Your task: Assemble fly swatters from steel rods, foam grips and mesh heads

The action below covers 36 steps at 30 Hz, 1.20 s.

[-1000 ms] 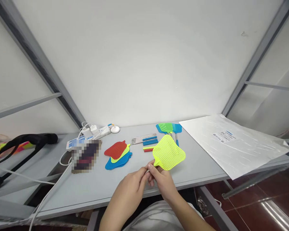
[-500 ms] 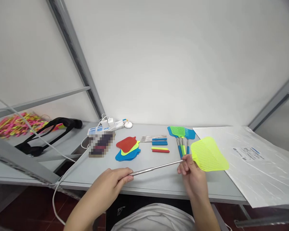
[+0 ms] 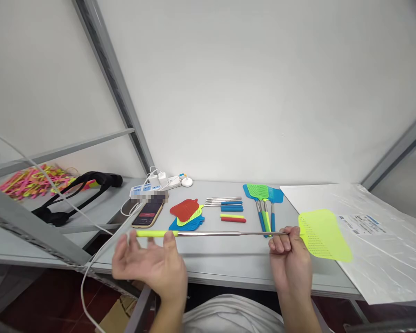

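A yellow fly swatter with an extended metal rod [image 3: 208, 234] lies level across my view. My left hand [image 3: 154, 270], palm up, supports its yellow handle between thumb and loosely curled fingers. My right hand [image 3: 291, 254] is closed on the thin rod end, right beside the yellow paddle head [image 3: 324, 236]. Behind the rod lie loose paddle heads: a red one [image 3: 184, 210] on top, yellow and blue ones partly hidden beneath. Metal rods [image 3: 223, 199], blue handles [image 3: 232, 208], a yellow handle [image 3: 232, 216] and a red handle [image 3: 233, 220] lie in a row. Several whole swatters [image 3: 265, 203] are piled to the right.
A phone [image 3: 148, 212] and a power strip [image 3: 143, 189] with white cables are at the left. Beyond the metal frame sit a black strap-like object [image 3: 104, 179] and a colourful heap [image 3: 41, 182]. A white wrapped sheet [image 3: 377, 259] covers the table's right side.
My left hand has turned palm up, and the yellow handle it covered now shows. The swatter has moved right and levelled out, with my right hand still gripping near the head.
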Tool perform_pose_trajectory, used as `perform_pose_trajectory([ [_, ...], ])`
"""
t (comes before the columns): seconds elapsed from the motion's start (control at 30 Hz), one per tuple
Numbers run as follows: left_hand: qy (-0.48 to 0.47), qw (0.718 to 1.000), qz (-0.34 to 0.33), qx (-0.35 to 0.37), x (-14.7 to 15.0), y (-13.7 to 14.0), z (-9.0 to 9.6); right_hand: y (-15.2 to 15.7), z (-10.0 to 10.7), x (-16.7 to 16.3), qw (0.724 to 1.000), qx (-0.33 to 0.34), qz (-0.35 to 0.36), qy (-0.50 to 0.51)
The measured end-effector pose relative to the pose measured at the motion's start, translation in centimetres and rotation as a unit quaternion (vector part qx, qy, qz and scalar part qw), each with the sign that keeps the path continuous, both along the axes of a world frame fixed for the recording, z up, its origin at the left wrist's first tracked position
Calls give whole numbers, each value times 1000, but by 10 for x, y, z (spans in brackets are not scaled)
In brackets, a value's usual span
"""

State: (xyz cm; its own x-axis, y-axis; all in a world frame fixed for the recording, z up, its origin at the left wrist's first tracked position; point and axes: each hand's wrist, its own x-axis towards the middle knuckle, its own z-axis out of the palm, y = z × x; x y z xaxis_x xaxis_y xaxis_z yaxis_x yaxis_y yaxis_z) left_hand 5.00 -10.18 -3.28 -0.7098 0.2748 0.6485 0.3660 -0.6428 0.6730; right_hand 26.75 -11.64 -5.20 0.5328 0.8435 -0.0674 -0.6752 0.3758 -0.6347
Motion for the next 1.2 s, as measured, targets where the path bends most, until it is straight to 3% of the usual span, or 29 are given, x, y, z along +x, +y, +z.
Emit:
perform_pose_trajectory([
  [0.07, -198, 974, -108, -9, 14, 3, -9, 1, 0, 1, 999, 5, -26, -27],
  [0.13, -352, 913, -204, -45, 17, 8, -14, 1, 1, 6, 997, 14, -55, -51],
  [0.2, -436, 857, -262, -82, 14, 15, -17, 2, 1, 10, 996, 18, -69, -61],
  [0.4, -500, 739, -406, -197, 17, 23, -22, 1, -1, 1, 995, 26, -49, -85],
  [0.5, -491, 700, -469, -222, 27, 17, -20, 1, 2, -2, 994, 32, -33, -98],
  [0.67, -438, 702, -526, -199, 44, 0, -6, 2, 2, -20, 991, 41, 25, -128],
  [0.83, -368, 689, -591, -200, 54, -11, -9, 1, -18, -51, 973, 53, 136, -180],
  [0.93, -359, 737, -546, -175, 43, -5, -22, 4, -33, -49, 973, 50, 128, -184],
  [1.07, -375, 798, -453, -131, 10, 11, -30, 9, -38, -19, 985, 15, 111, -130],
  [1.2, -405, 830, -375, -75, -24, 20, -18, 10, -25, 20, 997, -7, 0, -77],
])
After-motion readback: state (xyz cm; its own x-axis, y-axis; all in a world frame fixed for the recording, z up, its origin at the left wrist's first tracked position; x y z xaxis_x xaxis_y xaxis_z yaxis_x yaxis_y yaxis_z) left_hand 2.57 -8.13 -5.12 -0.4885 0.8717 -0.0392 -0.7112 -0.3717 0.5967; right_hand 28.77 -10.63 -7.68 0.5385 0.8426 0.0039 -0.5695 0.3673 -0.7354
